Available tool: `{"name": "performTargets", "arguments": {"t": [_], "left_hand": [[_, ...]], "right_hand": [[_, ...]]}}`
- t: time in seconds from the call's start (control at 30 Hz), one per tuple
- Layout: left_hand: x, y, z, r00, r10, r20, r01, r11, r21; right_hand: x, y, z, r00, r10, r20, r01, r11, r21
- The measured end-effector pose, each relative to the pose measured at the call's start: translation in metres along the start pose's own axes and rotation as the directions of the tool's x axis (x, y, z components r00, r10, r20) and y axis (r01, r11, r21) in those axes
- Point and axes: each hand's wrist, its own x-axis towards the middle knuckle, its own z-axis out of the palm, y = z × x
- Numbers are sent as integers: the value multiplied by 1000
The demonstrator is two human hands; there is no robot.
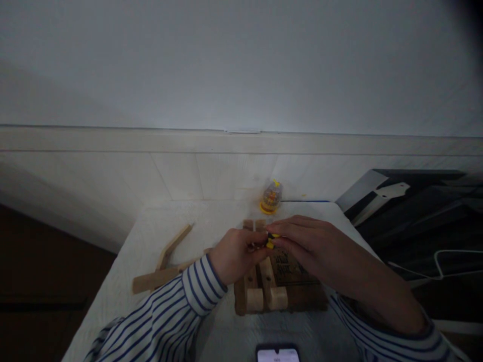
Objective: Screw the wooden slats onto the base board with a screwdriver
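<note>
Above a brown wooden board, my two hands meet fingertip to fingertip. A small yellow-and-black piece shows between them, mostly covered by fingers, so its kind is unclear. My right hand pinches it from the right. My left hand is closed from the left, its thumb and forefinger pressed together beside the piece; what they hold is hidden. Dark printed lettering marks the board. Two pale wooden strips with holes lie along its left part, each with a rounded wooden block at the near end.
A clear plastic container with a yellow base stands at the table's back edge by the wall. Loose wooden pieces lie left of my left forearm. A phone is at the near edge. Dark panels and a white cable are on the right.
</note>
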Motion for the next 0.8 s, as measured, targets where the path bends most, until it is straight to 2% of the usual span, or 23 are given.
{"name": "performTargets", "arguments": {"t": [0.17,0.47,0.8], "left_hand": [[-1,3,4,997,-45,-70,45,999,-10],[-1,6,0,995,-69,-76,76,993,88],[-2,6,0,995,-87,-55,92,991,93]], "right_hand": [[0,-1,0,1000,0,-2,0,1000,-4],[0,0,2,999,-21,-28,19,999,-46],[-1,-4,1,1000,-26,-4,26,996,-90]]}}
